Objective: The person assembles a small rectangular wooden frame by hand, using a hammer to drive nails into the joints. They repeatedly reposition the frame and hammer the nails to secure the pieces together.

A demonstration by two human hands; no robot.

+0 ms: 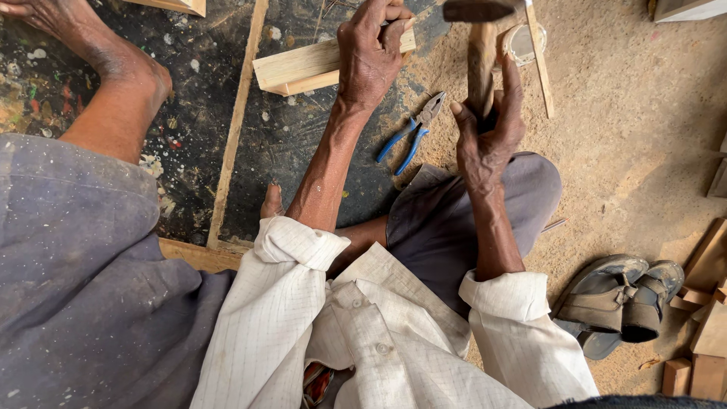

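My left hand (371, 53) presses down on the end of a pale wooden block (303, 67) that lies on a dark, paint-spattered board (189, 136). My right hand (488, 132) grips the wooden handle of a hammer (478, 45), whose dark head is raised near the top edge, just right of the block. I sit on the ground with my left leg stretched out over the board and my right knee bent under my right arm.
Blue-handled pliers (413, 132) lie on the board's edge between my hands. A thin wooden strip (235, 129) runs along the board. Sawdust covers the floor at right. A pair of worn sandals (617, 303) and several wood offcuts (704, 318) sit at lower right.
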